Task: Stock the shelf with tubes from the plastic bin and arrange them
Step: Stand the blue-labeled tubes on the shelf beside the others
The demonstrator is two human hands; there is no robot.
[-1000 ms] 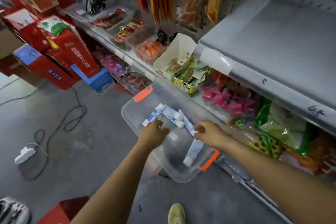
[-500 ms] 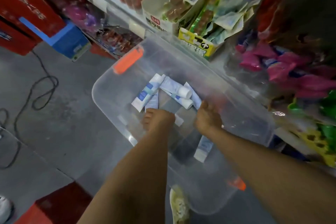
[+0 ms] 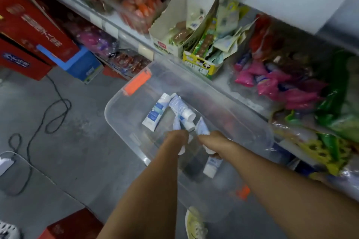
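Note:
A clear plastic bin (image 3: 120,103) with orange latches sits on the floor against the lower shelf. Several white-and-blue tubes lie inside. One flat tube (image 3: 155,112) lies at the far left, with a capped tube (image 3: 181,106) beside it. Another tube (image 3: 211,167) lies near my right wrist. My left hand (image 3: 177,137) is down in the bin, its fingers curled round a tube (image 3: 177,124). My right hand (image 3: 211,140) grips a second tube (image 3: 202,127) just to the right. Both hands almost touch each other.
The lower shelf edge (image 3: 242,101) runs behind the bin, packed with pink and green snack packets (image 3: 272,83). A yellow display box (image 3: 200,64) stands above the bin. Red cartons (image 3: 33,31) and a black cable (image 3: 48,114) lie on the grey floor at left. My shoe (image 3: 194,225) shows under the bin.
My head has leaned in closer to the bin. Both hands have closed on tubes and drawn nearer to each other; the tube pile has shifted.

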